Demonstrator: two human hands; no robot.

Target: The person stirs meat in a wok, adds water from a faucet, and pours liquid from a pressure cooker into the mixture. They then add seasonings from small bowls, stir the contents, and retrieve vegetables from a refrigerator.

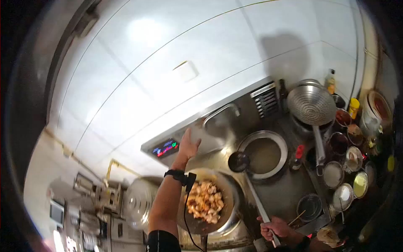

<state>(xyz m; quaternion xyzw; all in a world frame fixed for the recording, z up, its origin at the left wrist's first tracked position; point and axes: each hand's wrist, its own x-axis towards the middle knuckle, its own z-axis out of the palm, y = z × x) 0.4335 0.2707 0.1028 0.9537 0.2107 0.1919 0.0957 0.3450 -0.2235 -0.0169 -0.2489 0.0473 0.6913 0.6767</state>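
Note:
My left hand (189, 145) reaches over the wok toward the steel back panel, right of a lit control display (165, 148). Its fingers look spread and nothing shows in them. Below my left forearm, a wok (228, 199) holds browned chunks of food (205, 201). My right hand (275, 229) is wrapped round the handle of a long ladle (257, 199). The ladle's dark bowl rests over the left rim of a round metal basin (283, 157) with cloudy liquid.
A perforated strainer (311, 104) lies over a pot at the back right. Seasoning bowls (333, 174) and bottles (330, 82) crowd the right side. A red-capped bottle (297, 157) stands beside the basin. A faucet (220, 112) juts from the back panel. A large lid (137, 203) is at left.

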